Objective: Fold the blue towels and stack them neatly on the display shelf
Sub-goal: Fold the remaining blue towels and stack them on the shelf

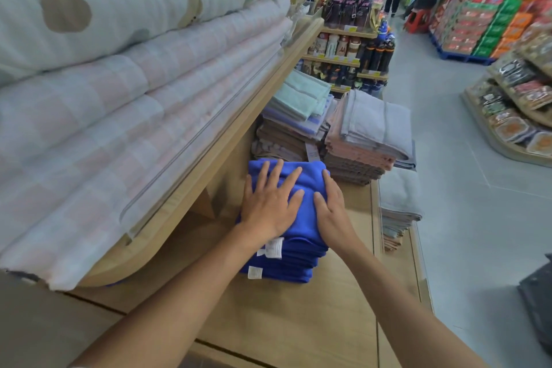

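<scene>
A stack of several folded blue towels (301,260) sits on the wooden display shelf (298,317), with white care labels showing at its near edge. My left hand (268,203) lies flat on the top towel, fingers spread and straight. My right hand (330,206) presses against the stack's right side, fingers straight along the top towel's edge and thumb on top. Both forearms reach in from the bottom of the view.
Behind the blue stack stand piles of brown, pink, grey and mint towels (367,134). An upper shelf (209,164) loaded with quilts overhangs on the left. More grey towels (398,200) hang off the shelf's right edge. The aisle floor lies to the right, with people far off.
</scene>
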`<state>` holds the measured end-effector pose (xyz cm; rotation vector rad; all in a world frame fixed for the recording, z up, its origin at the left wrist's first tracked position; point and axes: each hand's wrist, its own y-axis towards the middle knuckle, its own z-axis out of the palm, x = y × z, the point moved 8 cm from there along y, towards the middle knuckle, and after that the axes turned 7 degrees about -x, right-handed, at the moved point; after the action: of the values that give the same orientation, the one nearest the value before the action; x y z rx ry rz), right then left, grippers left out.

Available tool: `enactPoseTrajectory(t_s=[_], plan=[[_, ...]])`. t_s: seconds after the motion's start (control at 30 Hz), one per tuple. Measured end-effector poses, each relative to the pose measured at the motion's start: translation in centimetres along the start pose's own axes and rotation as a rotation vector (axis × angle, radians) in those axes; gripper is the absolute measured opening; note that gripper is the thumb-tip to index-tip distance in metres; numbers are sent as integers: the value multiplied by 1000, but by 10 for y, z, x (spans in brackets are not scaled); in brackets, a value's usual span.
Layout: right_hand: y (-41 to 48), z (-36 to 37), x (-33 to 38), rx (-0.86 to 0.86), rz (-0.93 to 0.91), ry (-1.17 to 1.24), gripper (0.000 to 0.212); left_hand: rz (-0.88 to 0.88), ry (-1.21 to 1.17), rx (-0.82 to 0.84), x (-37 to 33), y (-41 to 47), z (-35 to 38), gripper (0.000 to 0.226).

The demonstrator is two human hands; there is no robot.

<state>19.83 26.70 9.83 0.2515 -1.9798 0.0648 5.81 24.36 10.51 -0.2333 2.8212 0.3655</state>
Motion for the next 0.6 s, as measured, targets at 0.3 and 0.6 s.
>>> enactPoseTrajectory(t_s=[0.3,0.6], plan=[[-35,13,-75,170,768,413,90,-181,-124,-85,44,-10,-11,76],[-38,38,-80,240,837,629,106,-226,-305,138,28,-15,-3,120]])
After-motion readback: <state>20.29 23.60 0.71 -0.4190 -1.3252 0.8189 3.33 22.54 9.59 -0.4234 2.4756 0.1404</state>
